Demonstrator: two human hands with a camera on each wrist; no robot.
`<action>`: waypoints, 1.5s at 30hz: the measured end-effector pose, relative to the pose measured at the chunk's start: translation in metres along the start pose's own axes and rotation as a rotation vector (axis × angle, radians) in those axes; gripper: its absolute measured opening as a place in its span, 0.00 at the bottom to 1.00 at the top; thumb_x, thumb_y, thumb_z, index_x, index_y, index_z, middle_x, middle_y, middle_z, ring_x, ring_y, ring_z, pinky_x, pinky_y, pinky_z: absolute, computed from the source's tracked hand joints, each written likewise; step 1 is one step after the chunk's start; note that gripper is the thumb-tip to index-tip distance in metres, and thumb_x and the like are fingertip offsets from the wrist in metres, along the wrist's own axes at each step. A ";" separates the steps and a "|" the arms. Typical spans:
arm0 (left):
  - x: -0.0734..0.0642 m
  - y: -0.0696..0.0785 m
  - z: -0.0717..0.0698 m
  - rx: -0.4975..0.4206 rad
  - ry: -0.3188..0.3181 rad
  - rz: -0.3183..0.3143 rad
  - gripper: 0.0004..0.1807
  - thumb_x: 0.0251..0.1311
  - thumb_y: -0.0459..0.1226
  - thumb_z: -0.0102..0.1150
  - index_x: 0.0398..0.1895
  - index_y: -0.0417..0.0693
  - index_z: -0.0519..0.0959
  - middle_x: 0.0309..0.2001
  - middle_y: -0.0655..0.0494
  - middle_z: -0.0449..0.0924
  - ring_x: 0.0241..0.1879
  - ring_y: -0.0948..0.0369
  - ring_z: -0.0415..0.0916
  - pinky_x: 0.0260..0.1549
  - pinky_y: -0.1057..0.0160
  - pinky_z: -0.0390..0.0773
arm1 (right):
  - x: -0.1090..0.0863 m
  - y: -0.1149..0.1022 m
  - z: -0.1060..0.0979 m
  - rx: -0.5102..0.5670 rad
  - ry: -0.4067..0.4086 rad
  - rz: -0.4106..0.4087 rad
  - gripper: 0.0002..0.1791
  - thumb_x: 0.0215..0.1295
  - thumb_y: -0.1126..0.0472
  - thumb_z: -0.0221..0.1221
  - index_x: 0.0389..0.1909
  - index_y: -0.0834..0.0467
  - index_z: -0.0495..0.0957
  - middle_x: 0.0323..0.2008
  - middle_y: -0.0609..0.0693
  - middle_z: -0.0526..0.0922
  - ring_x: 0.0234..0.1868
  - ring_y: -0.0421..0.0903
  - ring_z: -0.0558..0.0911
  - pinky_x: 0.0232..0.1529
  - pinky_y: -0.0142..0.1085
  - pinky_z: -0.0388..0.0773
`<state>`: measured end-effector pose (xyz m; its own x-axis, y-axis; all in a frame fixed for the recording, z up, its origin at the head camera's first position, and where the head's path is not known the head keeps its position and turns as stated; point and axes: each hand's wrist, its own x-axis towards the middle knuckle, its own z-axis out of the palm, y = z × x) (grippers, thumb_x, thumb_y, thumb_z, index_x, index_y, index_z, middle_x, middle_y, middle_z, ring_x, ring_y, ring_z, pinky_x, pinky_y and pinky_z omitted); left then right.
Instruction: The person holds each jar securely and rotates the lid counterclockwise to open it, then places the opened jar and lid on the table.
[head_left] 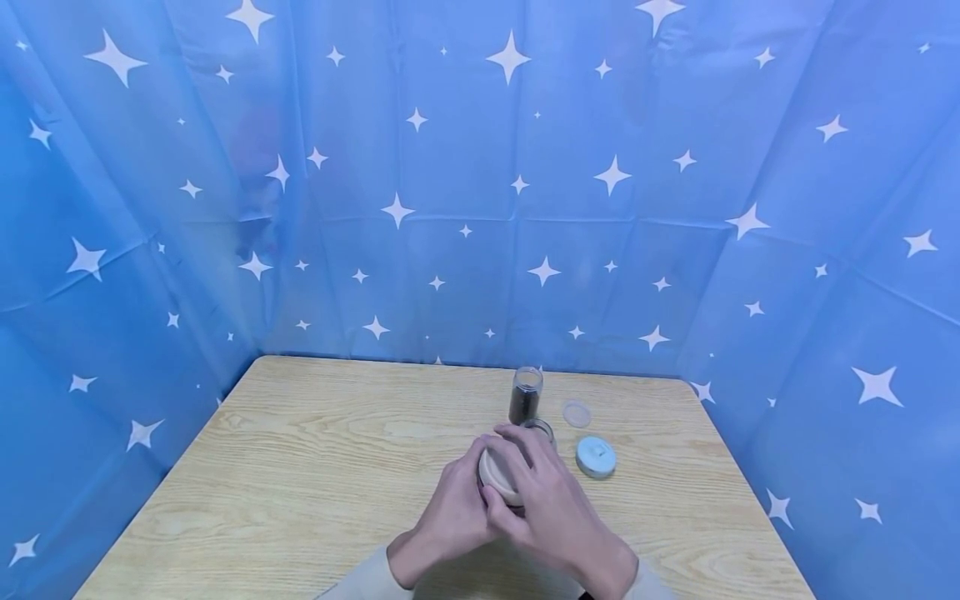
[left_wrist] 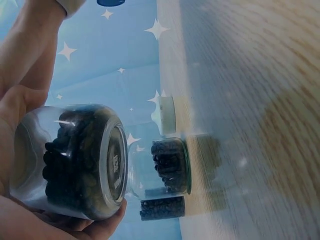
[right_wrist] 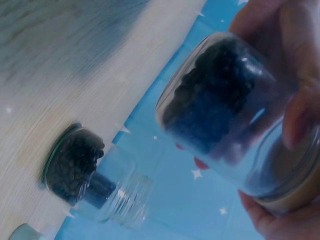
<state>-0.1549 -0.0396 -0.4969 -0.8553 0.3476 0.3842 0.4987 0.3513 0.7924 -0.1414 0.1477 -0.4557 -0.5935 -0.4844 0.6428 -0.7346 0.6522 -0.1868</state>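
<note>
A squat clear glass jar (left_wrist: 75, 160), part-filled with dark bean-like pieces, is held up off the table between both hands. On its mouth sits a cream-coloured lid (head_left: 501, 482). My left hand (head_left: 455, 510) wraps around the jar's side, its fingers showing below the glass in the left wrist view. Over the lid, the fingers and thumb of my right hand (head_left: 551, 504) curl around the rim and grip it. Just beyond the hands stands a second jar (right_wrist: 75, 165) of similar dark pieces, lidless and partly covered by the right hand in the head view.
Behind the second jar is a taller, narrow glass jar (head_left: 525, 398) with dark contents. To the right lie a clear flat disc (head_left: 577, 414) and a light blue round lid (head_left: 596, 457). A blue starry curtain (head_left: 465, 275) borders the wooden table (head_left: 315, 450).
</note>
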 end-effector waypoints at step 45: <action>0.001 -0.005 -0.023 -0.084 0.021 -0.120 0.43 0.52 0.45 0.93 0.70 0.56 0.80 0.62 0.59 0.93 0.59 0.64 0.90 0.65 0.61 0.88 | -0.016 0.044 -0.031 0.105 -0.072 0.049 0.39 0.67 0.57 0.73 0.80 0.49 0.78 0.75 0.48 0.82 0.71 0.50 0.85 0.60 0.50 0.92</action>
<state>-0.1618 -0.0613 -0.4893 -0.9112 0.2887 0.2937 0.3801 0.3146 0.8698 -0.1539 0.2023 -0.4508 -0.6488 -0.4966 0.5766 -0.7323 0.6134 -0.2957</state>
